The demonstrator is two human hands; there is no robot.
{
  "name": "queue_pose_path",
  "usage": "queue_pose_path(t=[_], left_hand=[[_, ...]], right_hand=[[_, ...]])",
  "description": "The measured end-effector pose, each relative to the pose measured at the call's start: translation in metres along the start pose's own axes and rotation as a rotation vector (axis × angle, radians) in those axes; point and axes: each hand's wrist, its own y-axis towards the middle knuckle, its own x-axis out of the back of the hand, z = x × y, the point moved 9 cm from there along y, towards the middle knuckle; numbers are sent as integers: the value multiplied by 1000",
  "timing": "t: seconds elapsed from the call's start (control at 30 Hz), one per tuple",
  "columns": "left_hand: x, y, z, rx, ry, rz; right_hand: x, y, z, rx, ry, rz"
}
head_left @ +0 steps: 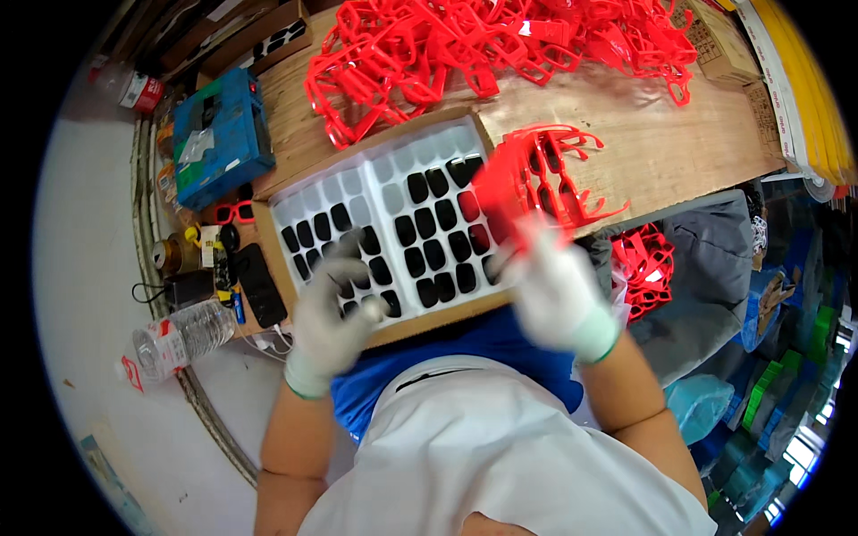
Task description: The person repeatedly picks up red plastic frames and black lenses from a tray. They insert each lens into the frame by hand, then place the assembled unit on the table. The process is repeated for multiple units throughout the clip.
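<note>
Beneath and beyond the left grip (332, 314), a white tray (379, 204) is holding dark lenses (433, 253), and the work is apparently standing part done: the farthest pockets (433, 150) are showing no dark lens, while those nearer the grip are mostly remaining filled. Just beyond the right grip (561, 290), red glasses (551, 159) with dark lenses are standing grouped, seemingly finished; farther ahead, a heap of red frames (429, 54) is lying on the counter (724, 134), presumably awaiting handling. The right grip is grasping a blurred red frame (502, 179), which is projecting forward from the fingertips; its forearm (639, 384) is slanting inward. The left grip is hovering released, fingers curving apart from the thumb, blur softening their tips
</note>
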Motion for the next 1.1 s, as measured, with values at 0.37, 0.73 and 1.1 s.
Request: queue_pose_path(t=[0.37,0.73,1.1], left_hand=[[56,251,174,541,-290,-298],[81,159,6,228,-178,-302],[39,-37,17,193,-333,-224]], right_hand=[[87,19,-209,-611,-322,-123],[-124,86,-95,-158,-543,243],[-123,75,-61,-57,-297,275]])
